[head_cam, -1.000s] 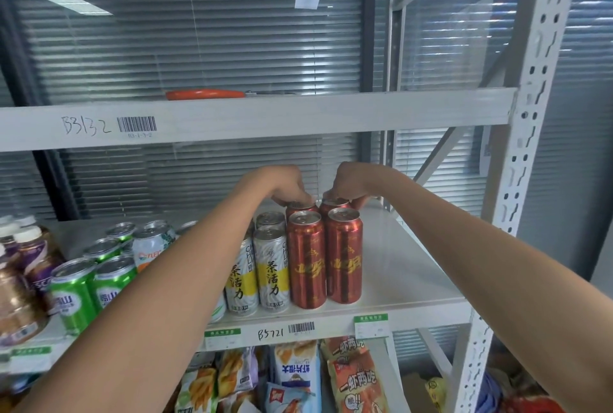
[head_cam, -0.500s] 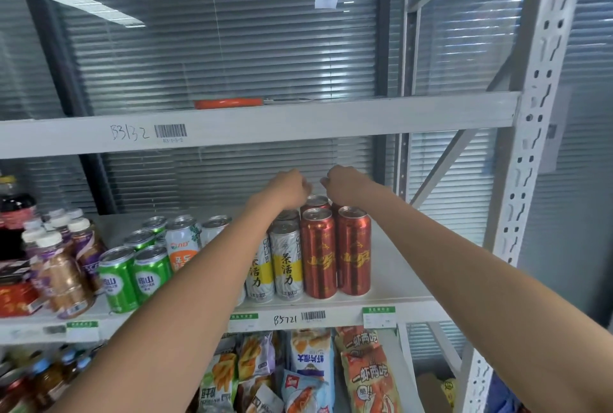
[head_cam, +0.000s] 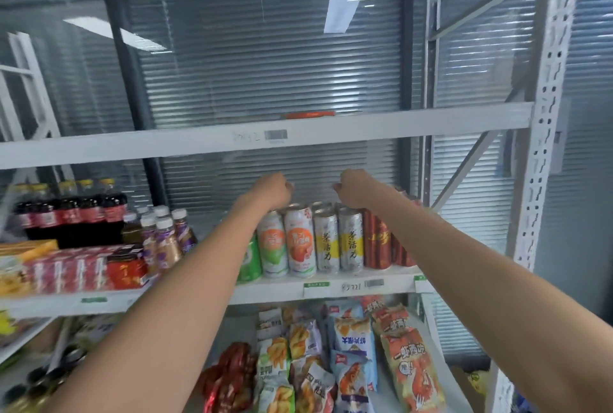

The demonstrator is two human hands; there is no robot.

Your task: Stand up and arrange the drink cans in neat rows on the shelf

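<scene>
Drink cans (head_cam: 326, 240) stand upright on the middle shelf (head_cam: 331, 286), long axes vertical, tops up, labels facing the camera. They sit in rows running front to back: a green can (head_cam: 248, 263) at left partly behind the forearm, two white-orange cans (head_cam: 288, 243), two silver-yellow cans (head_cam: 338, 242), red cans (head_cam: 378, 240) at right. The cans touch side by side near the front edge. Left hand (head_cam: 270, 192) is curled into a loose fist above the white-orange cans, holding nothing visible. Right hand (head_cam: 355, 192) is likewise curled, over the silver and red cans; contact with can tops unclear. Bottles (head_cam: 159, 240) to the left, snack bags (head_cam: 351, 356) on the shelf below.
</scene>
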